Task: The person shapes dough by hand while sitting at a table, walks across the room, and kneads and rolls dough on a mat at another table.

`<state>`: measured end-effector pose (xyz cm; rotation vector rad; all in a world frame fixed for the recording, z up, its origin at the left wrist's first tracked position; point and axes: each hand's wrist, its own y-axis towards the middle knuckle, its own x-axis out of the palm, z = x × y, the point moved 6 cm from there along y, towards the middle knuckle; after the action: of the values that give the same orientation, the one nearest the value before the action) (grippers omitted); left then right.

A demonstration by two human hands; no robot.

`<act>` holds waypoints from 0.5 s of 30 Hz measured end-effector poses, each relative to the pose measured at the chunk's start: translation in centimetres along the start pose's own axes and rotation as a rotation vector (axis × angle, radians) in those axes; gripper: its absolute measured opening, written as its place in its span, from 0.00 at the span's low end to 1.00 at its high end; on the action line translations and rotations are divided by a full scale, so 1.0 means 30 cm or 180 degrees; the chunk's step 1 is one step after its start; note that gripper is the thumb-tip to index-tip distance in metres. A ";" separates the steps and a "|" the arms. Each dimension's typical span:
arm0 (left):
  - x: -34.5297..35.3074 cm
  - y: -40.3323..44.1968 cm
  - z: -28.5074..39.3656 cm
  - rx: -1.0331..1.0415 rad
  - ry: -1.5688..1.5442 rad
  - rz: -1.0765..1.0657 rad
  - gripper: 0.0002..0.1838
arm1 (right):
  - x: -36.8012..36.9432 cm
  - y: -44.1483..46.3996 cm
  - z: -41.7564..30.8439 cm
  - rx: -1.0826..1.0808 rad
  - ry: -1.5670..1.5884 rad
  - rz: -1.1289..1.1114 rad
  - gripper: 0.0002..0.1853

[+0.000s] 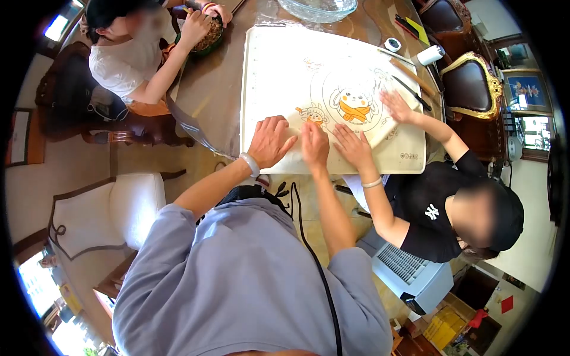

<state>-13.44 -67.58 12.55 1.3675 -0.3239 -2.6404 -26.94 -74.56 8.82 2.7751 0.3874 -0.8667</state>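
Note:
A pale kneading mat (276, 65) with printed cartoon figures and circles covers the near part of the table. Near its front edge, my left hand (272, 142) lies palm down, a bangle on the wrist and the thumb apart from the fingers. Just to its right, my right hand (315, 145) rests on the mat with the fingers curled in, beside a small printed figure (313, 116). What lies under its fingers is hidden. Further right, a co-worker's two hands, one near hand (354, 148) and one far hand (396, 107), lie flat on the mat.
A knife (411, 94), a wooden rolling pin (414, 77) and a white bottle (430, 55) lie at the mat's right side. A glass bowl (317, 10) stands behind. At left, another person holds a bowl of brown filling (208, 41). A white chair (136, 204) stands behind left.

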 end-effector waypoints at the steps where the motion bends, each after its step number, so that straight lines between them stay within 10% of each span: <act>1: 0.020 0.001 -0.002 0.0164 0.0075 0.0385 0.20 | 0.002 -0.019 -0.031 -0.0298 -0.0394 0.0111 0.15; 15: 0.201 0.189 -0.111 -0.0939 0.0715 -0.1065 0.21 | 0.075 0.219 0.033 0.0192 -0.1726 -0.0540 0.23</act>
<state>-13.99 -74.86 7.41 1.7107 0.3372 -2.5997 -23.65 -80.61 7.48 2.4384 0.5026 -1.6314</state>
